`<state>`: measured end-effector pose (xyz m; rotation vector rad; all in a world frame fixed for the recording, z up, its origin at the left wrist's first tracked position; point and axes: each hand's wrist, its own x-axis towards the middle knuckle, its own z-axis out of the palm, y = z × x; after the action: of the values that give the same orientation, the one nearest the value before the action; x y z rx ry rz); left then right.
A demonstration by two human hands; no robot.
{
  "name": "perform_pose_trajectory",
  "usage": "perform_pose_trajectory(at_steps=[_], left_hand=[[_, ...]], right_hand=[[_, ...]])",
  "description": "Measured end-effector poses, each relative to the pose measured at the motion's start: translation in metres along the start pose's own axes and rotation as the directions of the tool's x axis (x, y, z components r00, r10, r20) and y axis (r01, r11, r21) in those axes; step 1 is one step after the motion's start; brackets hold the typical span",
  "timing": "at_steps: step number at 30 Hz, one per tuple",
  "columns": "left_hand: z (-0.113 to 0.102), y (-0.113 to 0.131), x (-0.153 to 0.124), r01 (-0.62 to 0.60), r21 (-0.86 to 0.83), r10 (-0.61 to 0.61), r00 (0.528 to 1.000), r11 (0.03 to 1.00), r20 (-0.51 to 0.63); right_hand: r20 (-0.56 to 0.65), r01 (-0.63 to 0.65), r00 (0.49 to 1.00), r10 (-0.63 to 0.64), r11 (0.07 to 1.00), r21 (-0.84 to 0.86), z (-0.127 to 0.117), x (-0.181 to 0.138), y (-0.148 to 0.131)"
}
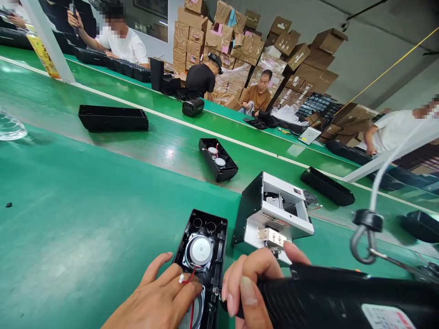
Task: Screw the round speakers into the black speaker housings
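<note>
Close in, at the bottom edge: left hand [161,297], fingers spread and mostly open, gripping nothing, pressing down on a black plastic speaker case [216,237]. Lying open on the green belt [68,228], that case, with a round silver speaker [200,251] inside and a thin red wire [190,275] right by the fingertips. Just beside it, right hand [250,283], shut tight round a fat black power screwdriver [325,297], tip down at the near right side of the case.

Best, most likely, to keep the case flat and pinned, keep the red wire away from the tip, line the tool up straight, and push softly.

Off to the right, a grey metal hook on a white cord [365,233]. Just behind the case, a black and white metal box [252,205], near but not touching. Farther up the belt, another open black case with two small speakers [218,160], then a long black plastic shell [113,118]. Far back, other people sitting along the line, and a tall pile of brown cardboard boxes [247,45].
</note>
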<state>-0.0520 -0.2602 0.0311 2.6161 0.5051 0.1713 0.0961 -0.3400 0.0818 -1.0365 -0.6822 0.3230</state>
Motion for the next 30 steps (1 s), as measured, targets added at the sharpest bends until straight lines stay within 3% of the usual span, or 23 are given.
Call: perform_pose_trajectory(at_steps=[5, 11, 15, 21, 24, 30], left_hand=[[0.004, -0.003, -0.005, 0.055, -0.068, -0.050, 0.996, 0.996, 0.071], [-0.006, 0.005, 0.001, 0.088, -0.050, -0.078, 0.983, 0.995, 0.168], [-0.007, 0.009, 0.004, 0.093, -0.053, -0.083, 0.983, 0.994, 0.165], [-0.008, 0.009, 0.002, 0.119, -0.084, -0.104, 0.980, 0.989, 0.167], [-0.008, 0.009, 0.001, 0.119, -0.107, -0.100, 0.981, 0.987, 0.168], [-0.006, 0.008, -0.003, 0.103, -0.094, -0.096, 0.993, 0.990, 0.074]], right_hand=[[0.031, -0.005, 1.000, 0.006, 1.000, -0.019, -0.001, -0.002, 0.007], [0.038, -0.013, 0.999, 0.013, 1.000, -0.012, -0.001, -0.005, 0.011], [0.080, 0.038, 0.996, -0.034, 0.998, -0.053, -0.003, -0.007, 0.017], [0.101, -0.029, 0.994, 0.032, 0.999, -0.026, -0.002, -0.006, 0.015], [0.102, 0.020, 0.995, -0.017, 1.000, -0.023, 0.000, -0.007, 0.014], [0.062, 0.004, 0.998, -0.005, 1.000, 0.017, -0.005, -0.008, 0.014]])
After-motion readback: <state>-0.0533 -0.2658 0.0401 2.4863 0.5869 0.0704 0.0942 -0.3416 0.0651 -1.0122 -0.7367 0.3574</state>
